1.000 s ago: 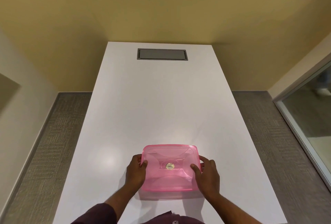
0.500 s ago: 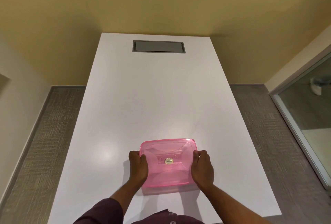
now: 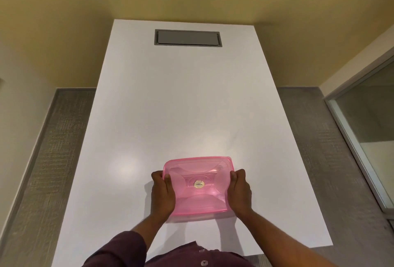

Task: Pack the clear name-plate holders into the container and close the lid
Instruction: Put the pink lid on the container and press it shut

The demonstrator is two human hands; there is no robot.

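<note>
Container: translucent pink rectangular plastic container (image 3: 197, 185) with rounded corners, sitting near the near edge of the long white rectangular table (image 3: 181, 104), roughly centred left to right. Its pink translucent lid (image 3: 198, 163) is on top; the far right corner shows a doubled edge, so whether the lid is fully seated there cannot be told. A small round gold sticker (image 3: 198, 184) sits at the middle of the lid. Contents: faint clear shapes show through the pink plastic, but they cannot be made out as name-plate holders.

Left hand (image 3: 162, 195): curled against the container's left side, thumb lying over the lid's left edge, fingers wrapped down the side wall. In contact and gripping.

Right hand (image 3: 239, 192): curled against the container's right side, fingers wrapped over the far right edge. In contact and gripping.

Both forearms reach in from the near edge. A dark maroon sleeve (image 3: 119, 249) covers the left upper arm; the right forearm is bare.

Surroundings: grey rectangular recessed panel (image 3: 188, 38) set flush in the table's far end, well apart from the container. Yellow wall beyond. Grey textured carpet on both sides of the table. Glass panel with metal frame (image 3: 366, 138) at far right.
</note>
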